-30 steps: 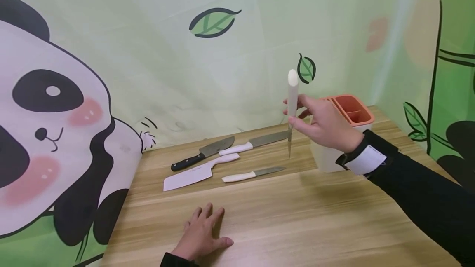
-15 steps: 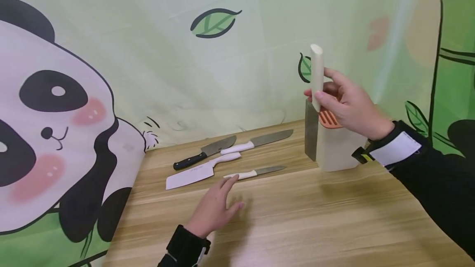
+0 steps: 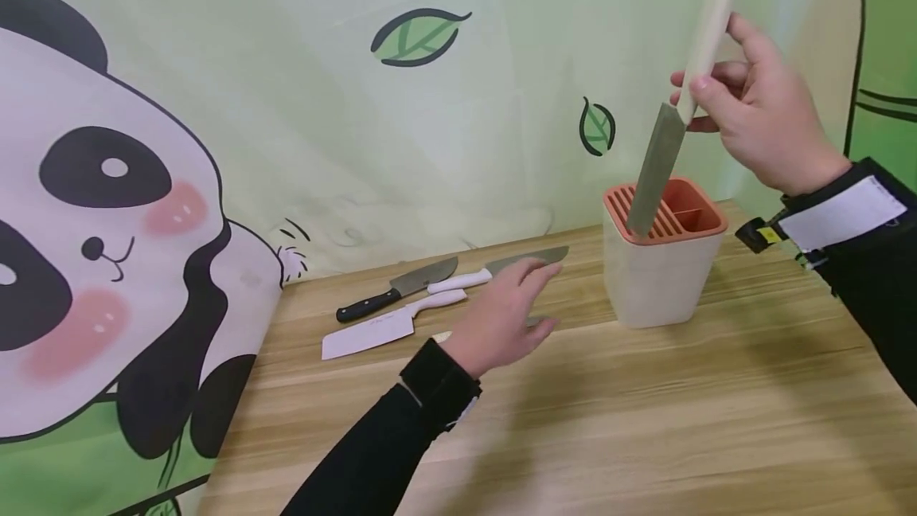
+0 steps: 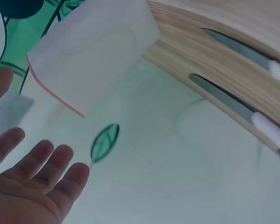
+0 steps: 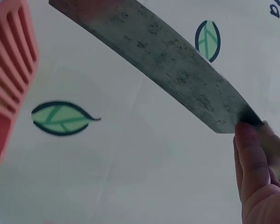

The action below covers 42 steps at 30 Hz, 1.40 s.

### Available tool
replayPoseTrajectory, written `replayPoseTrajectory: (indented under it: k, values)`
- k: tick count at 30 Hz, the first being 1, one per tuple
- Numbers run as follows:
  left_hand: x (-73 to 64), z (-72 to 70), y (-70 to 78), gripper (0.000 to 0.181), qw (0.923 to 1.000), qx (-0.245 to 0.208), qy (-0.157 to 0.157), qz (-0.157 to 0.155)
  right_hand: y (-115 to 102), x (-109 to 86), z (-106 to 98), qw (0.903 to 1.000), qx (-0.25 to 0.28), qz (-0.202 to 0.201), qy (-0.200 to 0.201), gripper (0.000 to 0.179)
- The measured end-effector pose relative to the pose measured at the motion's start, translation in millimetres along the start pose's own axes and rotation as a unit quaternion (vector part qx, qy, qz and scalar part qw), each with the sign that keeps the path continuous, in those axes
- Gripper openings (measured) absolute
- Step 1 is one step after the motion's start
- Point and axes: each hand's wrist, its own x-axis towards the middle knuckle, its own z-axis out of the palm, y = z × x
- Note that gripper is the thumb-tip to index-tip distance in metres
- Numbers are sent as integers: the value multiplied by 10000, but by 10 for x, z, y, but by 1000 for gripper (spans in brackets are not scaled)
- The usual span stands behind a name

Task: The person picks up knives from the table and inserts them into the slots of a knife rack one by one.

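Note:
My right hand (image 3: 777, 110) pinches the white handle of a kitchen knife (image 3: 657, 170), whose broad blade slants down. The blade's lower end is at the orange slotted top of the white knife holder (image 3: 655, 285); whether it has entered a slot, I cannot tell. In the right wrist view, the speckled blade (image 5: 168, 65) stretches away from the fingertips. My left hand (image 3: 497, 321) hovers with spread fingers over the table, partly hiding a small paring knife (image 3: 539, 321). Nothing is in the left palm in the left wrist view.
Left of the holder lie a black-handled knife (image 3: 426, 277), a white-handled knife (image 3: 462, 283) and a white cleaver (image 3: 368, 338) on the wooden table (image 3: 645, 420). A printed cloth (image 3: 501, 142) with leaves and a panda stands behind.
My right hand has lifted the knife up and right, from beside the holder to over its slotted top. My left hand has risen off the table and moved right toward the knives.

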Motion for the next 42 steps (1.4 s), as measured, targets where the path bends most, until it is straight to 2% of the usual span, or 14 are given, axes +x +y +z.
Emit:
replayPoseTrajectory:
  k: [4, 8, 12, 17, 21, 26, 30, 36, 42]
  values:
    - [313, 52, 89, 69, 9994, 235, -249, 87, -33, 117, -93, 9984, -527, -36, 205, 64]
    - [554, 118, 172, 72, 9974, 530, -349, 326, -31, 204, -132, 9936, -1077, -134, 325, 67]
    - [730, 200, 253, 78, 9935, 865, -607, 432, 31, 263, -136, 9907, -1317, -60, 334, 69]
    - [897, 312, 339, 81, 9874, 1152, -1056, 244, 140, 300, -124, 9902, -1366, 140, 260, 70]
    - [971, 377, 393, 81, 9833, 1248, -1320, 38, 217, 311, -97, 9895, -1424, 189, 145, 70]
    - [1015, 441, 433, 82, 9781, 1501, -1438, -52, 291, 305, -79, 9879, -1541, 194, 8, 70]
    - [1042, 470, 439, 82, 9782, 1524, -1410, -89, 326, 313, -84, 9883, -1507, 242, -11, 69]
    - [1078, 469, 456, 82, 9820, 1404, -1266, 56, 374, 317, -78, 9876, -1556, 213, -55, 70]
    - [1097, 443, 484, 81, 9818, 1497, -1160, 164, 435, 312, -57, 9882, -1505, 225, -169, 70]
